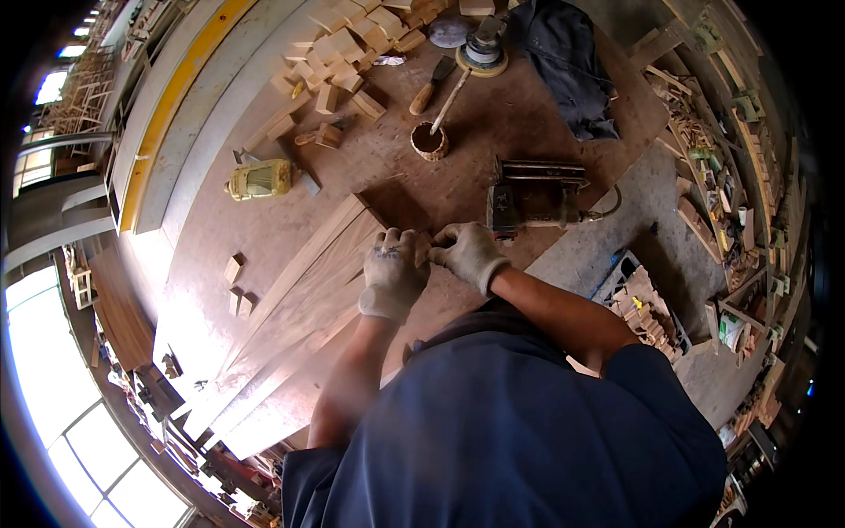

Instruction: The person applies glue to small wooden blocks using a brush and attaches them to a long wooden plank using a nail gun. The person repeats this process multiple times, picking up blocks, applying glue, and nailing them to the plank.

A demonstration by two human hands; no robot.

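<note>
Both my hands wear pale work gloves and meet near the table's front edge. My left hand [393,271] is closed, its fingers curled at the end of a long wooden panel [304,273] lying toward the left. Close beside it, my right hand [473,255] pinches with thumb and fingers. A small brown piece shows between the two hands, too hidden to name. Just beyond the right hand lies a nail gun [537,195] with a hose. Farther back stands a glue pot [429,143] with a brush [451,101] leaning in it.
Wooden blocks [339,48] are heaped at the back of the table [352,158]. Near them lie a wooden-handled scraper [431,85], a sander [482,51] and a dark cloth [568,70]. A yellowish bottle [260,179] lies at left. A crate of wood pieces [647,312] sits at right.
</note>
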